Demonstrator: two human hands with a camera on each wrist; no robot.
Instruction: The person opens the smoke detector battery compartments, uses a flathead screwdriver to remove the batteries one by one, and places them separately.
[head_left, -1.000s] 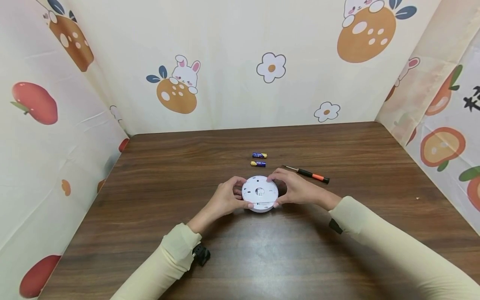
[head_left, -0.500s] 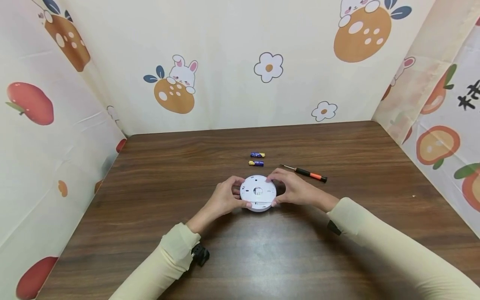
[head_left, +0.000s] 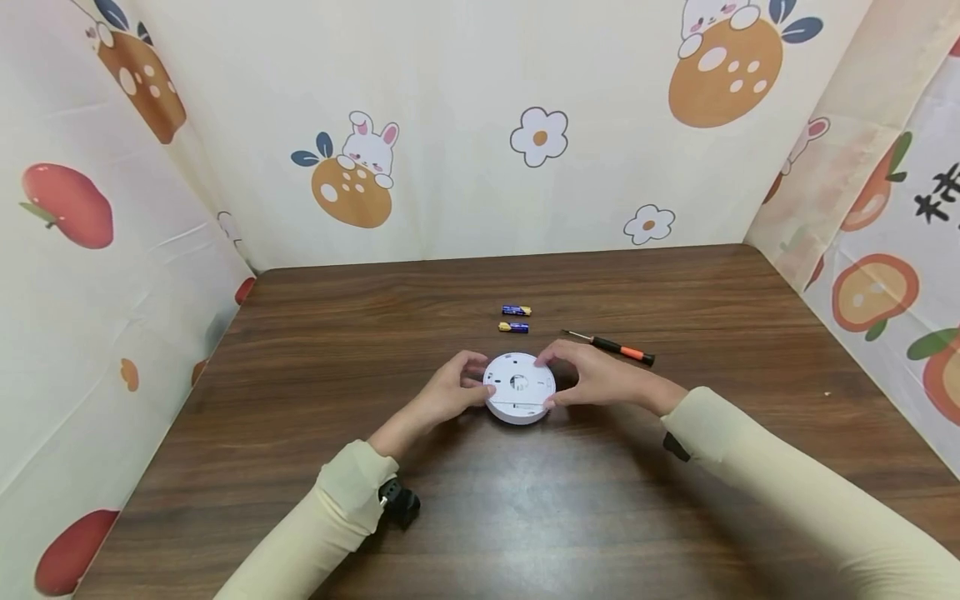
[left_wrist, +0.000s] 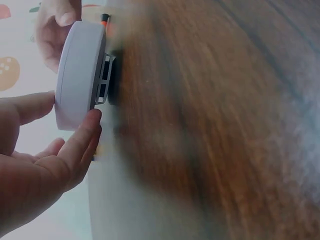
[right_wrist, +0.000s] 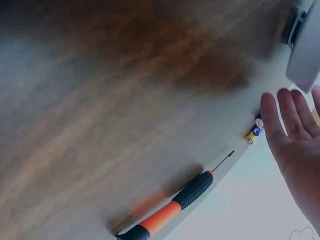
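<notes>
i see the dark wooden surface (head_left: pixel 300 375) carrying a round white smoke detector (head_left: pixel 519 387) at its middle. my left hand (head_left: pixel 448 392) and right hand (head_left: pixel 592 379) pinch its rim from both sides. beyond lie an orange-handled screwdriver (head_left: pixel 615 347) and two batteries (head_left: pixel 516 319).

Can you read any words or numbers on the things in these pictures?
No word or number reads clearly.
Batteries: print on the blue wrappers too small to read.
White round device: no readable marking.
Right curtain: black character, cut off by the frame, not readable.
</notes>
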